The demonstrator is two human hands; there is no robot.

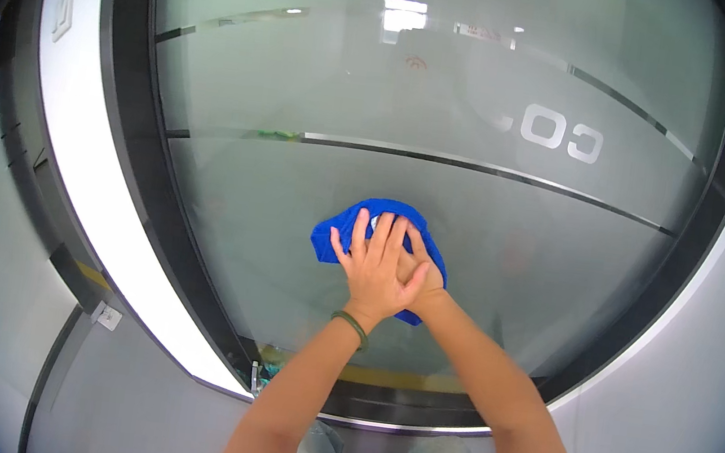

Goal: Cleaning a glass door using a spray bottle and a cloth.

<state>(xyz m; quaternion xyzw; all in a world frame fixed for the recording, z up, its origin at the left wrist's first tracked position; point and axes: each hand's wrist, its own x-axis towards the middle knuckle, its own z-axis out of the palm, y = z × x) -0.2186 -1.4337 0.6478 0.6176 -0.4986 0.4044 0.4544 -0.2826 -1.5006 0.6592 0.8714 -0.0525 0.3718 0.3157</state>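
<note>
A blue cloth (pixel 326 242) is pressed flat against a frosted glass panel (pixel 255 213) in front of me. My right hand (pixel 427 278) lies on the cloth, partly hidden beneath my left hand. Across it rests my left hand (pixel 378 276), fingers spread, with some fingertips over the cloth. A small white label (pixel 374 222) shows on the cloth between the fingers. My left wrist carries a green bangle (pixel 353 326).
A dark frame (pixel 137 124) borders the glass, with a bright white strip (pixel 110 182) to its left. Thin clear bands (pixel 425 155) and pale lettering (pixel 543 126) cross the panel. A wall switch (pixel 63 12) is at upper left; a small white object (pixel 107 316) sits near the lower left wall.
</note>
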